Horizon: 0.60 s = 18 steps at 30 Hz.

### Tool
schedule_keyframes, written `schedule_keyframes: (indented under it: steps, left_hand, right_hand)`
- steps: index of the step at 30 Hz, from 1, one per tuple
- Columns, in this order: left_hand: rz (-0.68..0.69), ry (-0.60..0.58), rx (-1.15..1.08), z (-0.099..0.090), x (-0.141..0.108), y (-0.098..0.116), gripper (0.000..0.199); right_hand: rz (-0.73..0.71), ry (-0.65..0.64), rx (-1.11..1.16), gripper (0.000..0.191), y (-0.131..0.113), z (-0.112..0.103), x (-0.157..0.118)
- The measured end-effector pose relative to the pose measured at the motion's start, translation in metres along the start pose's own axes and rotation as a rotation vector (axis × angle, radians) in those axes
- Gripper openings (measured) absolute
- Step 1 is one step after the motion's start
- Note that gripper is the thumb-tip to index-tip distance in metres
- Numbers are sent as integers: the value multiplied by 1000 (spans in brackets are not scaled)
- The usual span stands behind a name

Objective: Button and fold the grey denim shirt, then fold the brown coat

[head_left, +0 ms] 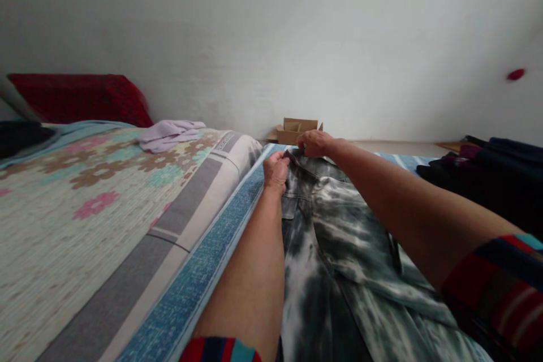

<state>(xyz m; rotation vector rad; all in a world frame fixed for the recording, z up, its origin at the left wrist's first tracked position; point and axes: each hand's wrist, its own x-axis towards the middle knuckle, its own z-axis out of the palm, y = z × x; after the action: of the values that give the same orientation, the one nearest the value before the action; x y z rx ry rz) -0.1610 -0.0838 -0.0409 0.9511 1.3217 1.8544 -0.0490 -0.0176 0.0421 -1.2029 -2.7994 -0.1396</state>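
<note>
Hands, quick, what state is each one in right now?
Left hand: closed, holding the garment at its far edge.
Right hand: bent at that same edge; whether it grips the cloth cannot be told.

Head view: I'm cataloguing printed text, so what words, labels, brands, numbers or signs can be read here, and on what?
No text can be read with certainty.
Bed sheet's grey-and-white border: small dark lettering, too blurred to read.
Tie-dye-patterned garment: no lettering visible.
Cardboard box: no lettering visible.
</note>
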Motion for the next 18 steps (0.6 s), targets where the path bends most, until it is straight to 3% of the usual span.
schedule_keyframes:
  steps: [5, 9, 12, 18]
  left_hand:
    - [31, -16, -9, -2, 1, -3, 11]
    - [31, -18, -13, -2, 1, -3, 16]
    - [28, -35, -29, -1, 0, -2, 21]
    - [14, -79, -55, -2, -1, 0, 23]
  right_hand:
    - [21, 17, -6, 25, 1, -3, -1]
    - [-14, -43, 35, 39, 2, -7, -1]
    - [-8, -60, 54, 31, 2, -9, -2]
    - [83, 23, 43, 24, -3, -4, -3]
